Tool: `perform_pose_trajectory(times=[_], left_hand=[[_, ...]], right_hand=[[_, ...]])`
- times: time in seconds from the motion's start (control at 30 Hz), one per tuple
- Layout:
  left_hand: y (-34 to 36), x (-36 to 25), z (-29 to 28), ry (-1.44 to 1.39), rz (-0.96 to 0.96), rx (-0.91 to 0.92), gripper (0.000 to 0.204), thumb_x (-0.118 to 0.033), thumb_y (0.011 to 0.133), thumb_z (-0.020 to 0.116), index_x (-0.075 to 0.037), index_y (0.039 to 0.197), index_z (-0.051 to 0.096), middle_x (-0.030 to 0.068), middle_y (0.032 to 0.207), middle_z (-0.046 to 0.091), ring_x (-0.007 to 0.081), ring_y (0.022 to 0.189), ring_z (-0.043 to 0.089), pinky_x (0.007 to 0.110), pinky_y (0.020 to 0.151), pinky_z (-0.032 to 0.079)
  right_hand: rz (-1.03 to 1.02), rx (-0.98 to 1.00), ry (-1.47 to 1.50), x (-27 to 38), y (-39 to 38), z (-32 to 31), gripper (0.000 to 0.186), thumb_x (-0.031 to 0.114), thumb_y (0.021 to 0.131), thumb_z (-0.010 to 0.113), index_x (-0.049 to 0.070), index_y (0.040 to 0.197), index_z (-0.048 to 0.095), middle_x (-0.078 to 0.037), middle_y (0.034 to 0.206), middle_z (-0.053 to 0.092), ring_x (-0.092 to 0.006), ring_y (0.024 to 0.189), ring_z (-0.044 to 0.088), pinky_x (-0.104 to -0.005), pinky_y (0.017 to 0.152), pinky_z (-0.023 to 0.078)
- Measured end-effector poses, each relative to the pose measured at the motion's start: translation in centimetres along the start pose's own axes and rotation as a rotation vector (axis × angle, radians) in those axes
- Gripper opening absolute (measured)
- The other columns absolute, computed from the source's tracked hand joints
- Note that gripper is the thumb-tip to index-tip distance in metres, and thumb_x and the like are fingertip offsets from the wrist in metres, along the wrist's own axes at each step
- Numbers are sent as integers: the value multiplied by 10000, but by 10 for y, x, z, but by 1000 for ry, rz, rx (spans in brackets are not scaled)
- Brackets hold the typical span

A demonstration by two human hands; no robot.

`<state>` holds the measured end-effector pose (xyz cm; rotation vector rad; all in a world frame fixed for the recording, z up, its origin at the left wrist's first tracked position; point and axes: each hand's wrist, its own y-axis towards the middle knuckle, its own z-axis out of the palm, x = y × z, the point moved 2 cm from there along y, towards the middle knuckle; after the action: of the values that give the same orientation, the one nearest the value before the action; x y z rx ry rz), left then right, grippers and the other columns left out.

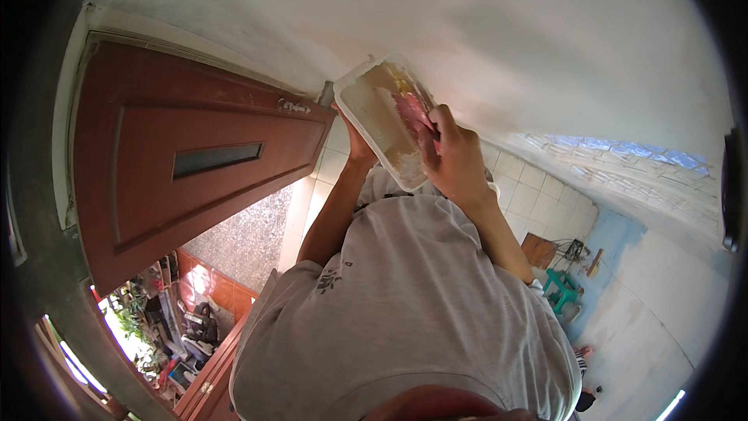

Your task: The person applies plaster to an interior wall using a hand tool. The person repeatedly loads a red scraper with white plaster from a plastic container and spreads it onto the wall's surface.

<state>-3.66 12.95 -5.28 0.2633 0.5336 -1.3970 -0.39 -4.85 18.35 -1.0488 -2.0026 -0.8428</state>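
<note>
A white rectangular plastic tub, smeared inside with pale paste, is held up tilted in front of my chest. My left hand grips it from the left side and below, with most of the fingers hidden behind the tub. In my right hand is a pinkish-red putty scraper, its flat part inside the tub along the right wall. The fingers are closed around its handle end. Some yellow shows near the scraper's far end.
A reddish-brown panelled door stands at the left. The pale wall rises close ahead. Low to the right are white tiles and a green plastic stool. Assorted items lie beyond the doorway, lower left.
</note>
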Motion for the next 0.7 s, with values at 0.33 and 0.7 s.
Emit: perform_pose_trajectory(times=[0.33,0.7], left_hand=[[-17,19,2,-590,-100,61,893,-811,979,258,-99,1479,461,129,1398,576,277,1254,594,443,1090,501],[-17,29,8,-483,-98,54,1047,-926,874,190,-155,1557,384,100,1432,546,268,1305,549,432,1137,453]], right_hand=[[123,158,78,-24,4,39,345,-102,831,575,-54,1141,432,-370,980,634,-583,898,623,-602,751,519],[211,256,121,-50,-12,40,556,-104,844,565,-104,1361,360,-391,1071,615,-564,968,636,-597,771,522]])
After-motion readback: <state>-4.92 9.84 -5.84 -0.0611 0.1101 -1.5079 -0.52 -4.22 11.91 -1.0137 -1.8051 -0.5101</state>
